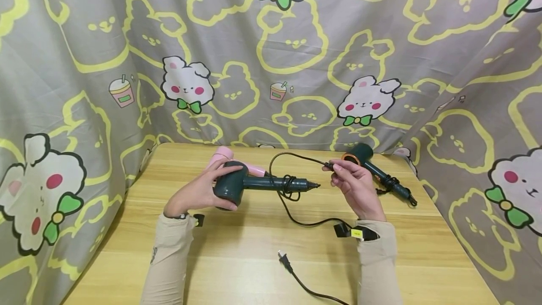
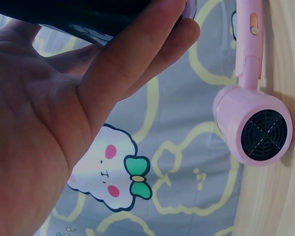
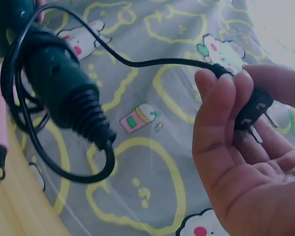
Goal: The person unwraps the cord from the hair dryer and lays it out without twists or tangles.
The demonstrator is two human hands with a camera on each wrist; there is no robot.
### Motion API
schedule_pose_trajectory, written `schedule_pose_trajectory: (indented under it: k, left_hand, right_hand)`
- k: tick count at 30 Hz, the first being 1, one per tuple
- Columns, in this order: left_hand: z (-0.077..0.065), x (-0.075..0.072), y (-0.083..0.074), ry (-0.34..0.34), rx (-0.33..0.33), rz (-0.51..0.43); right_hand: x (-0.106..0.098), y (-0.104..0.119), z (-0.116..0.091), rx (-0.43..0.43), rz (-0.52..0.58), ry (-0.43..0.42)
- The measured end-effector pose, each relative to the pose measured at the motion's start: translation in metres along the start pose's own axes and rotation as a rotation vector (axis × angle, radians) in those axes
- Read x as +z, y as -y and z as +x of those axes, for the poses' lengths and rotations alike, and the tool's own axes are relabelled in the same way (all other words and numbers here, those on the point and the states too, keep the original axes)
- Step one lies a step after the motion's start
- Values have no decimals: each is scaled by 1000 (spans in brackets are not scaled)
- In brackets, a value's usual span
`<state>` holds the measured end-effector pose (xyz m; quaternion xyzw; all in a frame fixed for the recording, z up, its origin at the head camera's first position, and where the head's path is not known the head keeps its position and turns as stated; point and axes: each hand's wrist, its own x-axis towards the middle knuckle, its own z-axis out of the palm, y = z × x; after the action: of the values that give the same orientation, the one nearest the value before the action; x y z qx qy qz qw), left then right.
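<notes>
My left hand (image 1: 195,195) grips a dark green hair dryer (image 1: 228,187) around its head, with the handle pointing right above the table. Part of its black cord is looped around the handle (image 3: 59,73). From the handle's ribbed end the cord arcs over to my right hand (image 1: 359,186). There the thumb and fingers pinch the two-pin plug (image 3: 253,110) where the cord enters it; both metal prongs show in the right wrist view. Behind the held dryer lies a pink hair dryer (image 2: 253,125), partly hidden by it in the head view.
Another dark green hair dryer (image 1: 383,173), its cord wrapped on the handle, lies at the back right of the wooden table (image 1: 237,258). A loose plug (image 1: 286,262) on a black cord lies near the front. A patterned curtain (image 1: 237,121) surrounds the table's back and sides.
</notes>
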<state>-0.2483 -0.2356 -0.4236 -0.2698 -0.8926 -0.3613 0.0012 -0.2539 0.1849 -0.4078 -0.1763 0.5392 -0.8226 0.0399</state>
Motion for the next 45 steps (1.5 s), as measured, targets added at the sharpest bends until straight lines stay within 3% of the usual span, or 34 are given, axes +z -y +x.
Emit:
schedule_pose_trajectory:
  k: [4,10,16,21,38,45]
  left_hand:
    - [0,-2,1,1,-7,-11]
    - [-1,-4,2,-6,1,-21]
    - [-4,-6,2,-20,0,0]
    - [-4,-7,3,-28,12,2]
    - [-6,-10,3,-29,-16,-21]
    - [-7,-11,4,-34,-21,-26]
  right_hand:
    - [3,3,-2,-16,1,117]
    - [8,5,-7,35,-79,284]
    - [11,8,-11,111,-251,363]
    - [10,4,-11,130,-294,450]
    - [3,-22,0,310,-351,435]
    - [-5,-30,2,323,-378,397]
